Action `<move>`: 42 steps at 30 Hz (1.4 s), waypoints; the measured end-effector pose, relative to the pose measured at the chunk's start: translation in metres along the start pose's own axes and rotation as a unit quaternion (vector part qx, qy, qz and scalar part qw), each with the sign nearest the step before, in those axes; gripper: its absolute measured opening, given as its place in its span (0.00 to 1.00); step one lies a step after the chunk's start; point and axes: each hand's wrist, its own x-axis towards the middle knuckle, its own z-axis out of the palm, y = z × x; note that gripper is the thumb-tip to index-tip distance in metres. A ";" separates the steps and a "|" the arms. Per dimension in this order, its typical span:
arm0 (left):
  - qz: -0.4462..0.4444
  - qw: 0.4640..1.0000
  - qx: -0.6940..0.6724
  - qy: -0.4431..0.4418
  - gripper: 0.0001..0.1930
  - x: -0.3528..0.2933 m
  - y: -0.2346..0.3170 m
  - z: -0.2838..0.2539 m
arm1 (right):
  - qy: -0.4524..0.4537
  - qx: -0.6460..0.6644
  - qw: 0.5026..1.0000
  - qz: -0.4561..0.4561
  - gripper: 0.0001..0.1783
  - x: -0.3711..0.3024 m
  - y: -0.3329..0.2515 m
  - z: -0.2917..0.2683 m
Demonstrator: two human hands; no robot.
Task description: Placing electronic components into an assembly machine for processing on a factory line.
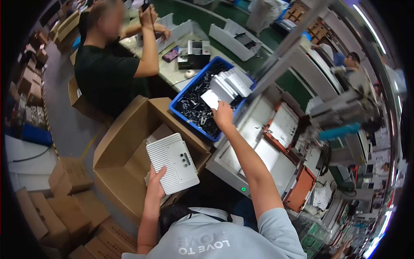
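Observation:
My left hand (156, 183) grips a silver ribbed metal housing (173, 164) by its lower left edge, thumb on top. The housing has a flat side panel with a few dark ports and is held tilted over an open cardboard box (116, 149). My right hand (223, 115) reaches into a blue plastic bin (174, 103), its fingers closed on a flat white plate (211, 99). Beside that plate, several silver metal pieces (233, 83) lie stacked. Many small dark parts (194, 108) fill the rest of the bin.
A person (110, 64) in a dark shirt works at the table to the left. A white workstation with orange fixtures (282, 125) and a teal-handled tool (338, 131) stands to the right, past a metal post (280, 56). Cardboard boxes (69, 216) crowd the lower left.

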 end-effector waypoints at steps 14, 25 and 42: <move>-0.061 0.998 -0.010 0.009 0.31 0.051 0.011 0.018 | 0.028 -0.003 1.000 0.010 0.08 0.040 0.024 -0.011; -0.126 0.959 0.127 -0.221 0.33 0.034 -0.004 0.103 | -0.372 0.262 0.880 -0.139 0.17 -0.115 -0.026 -0.275; -0.209 0.825 0.313 -0.422 0.35 -0.147 -0.181 0.238 | 0.273 0.177 0.893 0.312 0.41 -0.392 0.026 -0.313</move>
